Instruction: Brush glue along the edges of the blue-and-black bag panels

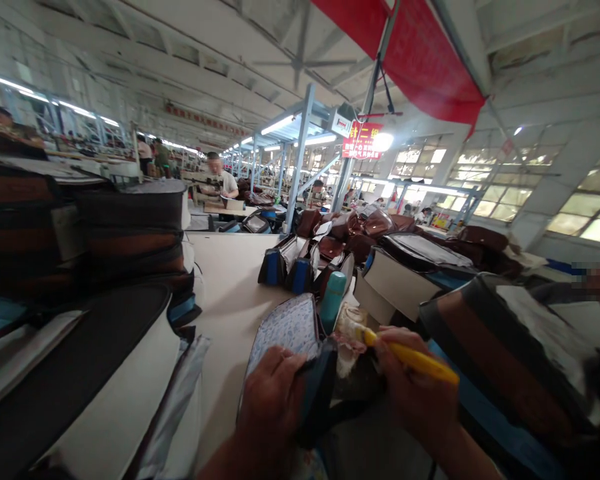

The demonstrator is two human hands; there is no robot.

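In my right hand is a brush with a yellow handle, its bristle end pointing left over a messy, glue-smeared pot. My left hand is closed on the edge of a bag piece with a pale blue patterned lining and a dark blue and black side. A teal bottle stands just behind the bag piece, beside the pot. The lower part of the bag piece is partly hidden by my left hand.
Stacked bag parts rise on the left, with a large black-edged panel nearer. More bag parts crowd the right. Small blue and black pieces and brown bags lie farther back on the white table. A person sits beyond.
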